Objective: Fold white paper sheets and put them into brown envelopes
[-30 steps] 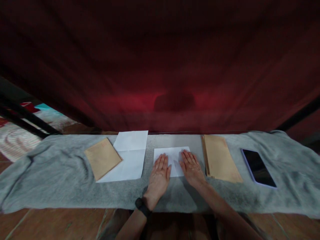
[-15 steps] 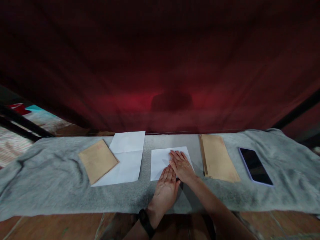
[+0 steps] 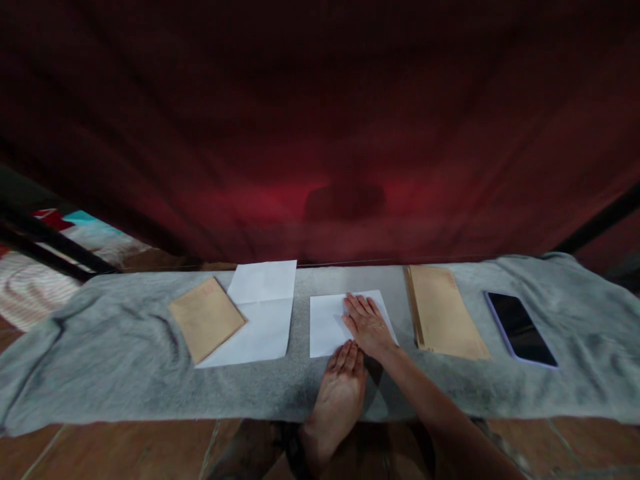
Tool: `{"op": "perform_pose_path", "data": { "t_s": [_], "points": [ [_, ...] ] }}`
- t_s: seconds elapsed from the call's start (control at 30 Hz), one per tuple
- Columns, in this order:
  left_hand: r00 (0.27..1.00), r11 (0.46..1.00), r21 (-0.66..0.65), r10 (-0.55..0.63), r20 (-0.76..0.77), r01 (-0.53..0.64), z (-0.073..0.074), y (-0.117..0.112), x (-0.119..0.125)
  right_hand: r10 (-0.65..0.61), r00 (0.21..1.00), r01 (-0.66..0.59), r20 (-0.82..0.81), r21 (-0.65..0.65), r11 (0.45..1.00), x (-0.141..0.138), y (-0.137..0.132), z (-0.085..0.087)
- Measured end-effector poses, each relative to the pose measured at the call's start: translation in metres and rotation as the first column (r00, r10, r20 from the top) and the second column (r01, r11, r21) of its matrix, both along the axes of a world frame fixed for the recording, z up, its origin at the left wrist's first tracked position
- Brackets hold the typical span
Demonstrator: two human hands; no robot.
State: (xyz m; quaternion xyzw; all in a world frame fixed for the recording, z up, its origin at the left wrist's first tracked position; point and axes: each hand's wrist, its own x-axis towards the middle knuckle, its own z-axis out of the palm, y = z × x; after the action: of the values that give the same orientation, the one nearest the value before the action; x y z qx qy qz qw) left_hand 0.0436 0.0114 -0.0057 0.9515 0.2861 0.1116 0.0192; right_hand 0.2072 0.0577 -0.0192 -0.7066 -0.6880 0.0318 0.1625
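Left hand (image 3: 343, 393), right hand (image 3: 369, 327) flat on paper (image 3: 327, 321)

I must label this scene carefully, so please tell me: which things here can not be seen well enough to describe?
Head view, all:
1. Folded white paper: its right part lies hidden under the right hand.
2. Left brown envelope: faint reddish marks, too small and dim to read.
3. Envelope stack: count unclear, edges blurred.
4. Phone: screen dark.

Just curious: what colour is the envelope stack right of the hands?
The flat paper envelope stack is tan brown; head view best.
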Motion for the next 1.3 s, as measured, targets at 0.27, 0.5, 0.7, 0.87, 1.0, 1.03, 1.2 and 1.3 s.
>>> {"op": "perform_pose_path", "data": {
  "t_s": [0.27, 0.5, 0.7, 0.87, 1.0, 1.03, 1.2, 1.3],
  "points": [
    [0.999, 0.996, -0.090, -0.017, 0.029, 0.020, 0.007, 0.009, -0.004, 0.105, 0.994, -0.105, -0.019, -0.014, 0.994, 0.003, -0.020, 0.005],
    [0.996, 0.976, -0.215, 0.008, 0.092, 0.012, 0.022, 0.017, -0.007, 0.224, 0.972, -0.225, -0.064, -0.007, 0.974, 0.010, -0.045, 0.011],
    [0.983, 0.951, -0.275, 0.169, 0.073, -0.143, 0.034, 0.029, -0.004, 0.275, 0.956, -0.279, -0.101, -0.025, 0.960, 0.012, -0.059, 0.018],
    [0.973, 0.967, -0.181, 0.202, 0.116, -0.179, 0.026, 0.044, 0.000, 0.304, 0.945, -0.309, -0.118, -0.022, 0.951, 0.010, -0.068, 0.023],
    [0.987, 0.983, -0.149, 0.124, 0.101, -0.108, 0.014, 0.054, 0.004, 0.325, 0.938, -0.330, -0.120, -0.023, 0.944, 0.011, -0.075, 0.023],
    [0.989, 0.984, -0.149, 0.114, 0.092, -0.100, 0.012, 0.056, 0.006, 0.327, 0.937, -0.332, -0.118, -0.022, 0.943, 0.011, -0.077, 0.023],
    [0.990, 0.983, -0.144, 0.125, 0.072, -0.114, 0.007, 0.065, 0.013, 0.343, 0.932, -0.348, -0.116, -0.026, 0.937, 0.011, -0.085, 0.027],
    [0.986, 0.979, -0.149, 0.150, 0.067, -0.139, 0.006, 0.070, 0.018, 0.361, 0.923, -0.369, -0.130, -0.041, 0.929, 0.011, -0.088, 0.032]
  ]
}}
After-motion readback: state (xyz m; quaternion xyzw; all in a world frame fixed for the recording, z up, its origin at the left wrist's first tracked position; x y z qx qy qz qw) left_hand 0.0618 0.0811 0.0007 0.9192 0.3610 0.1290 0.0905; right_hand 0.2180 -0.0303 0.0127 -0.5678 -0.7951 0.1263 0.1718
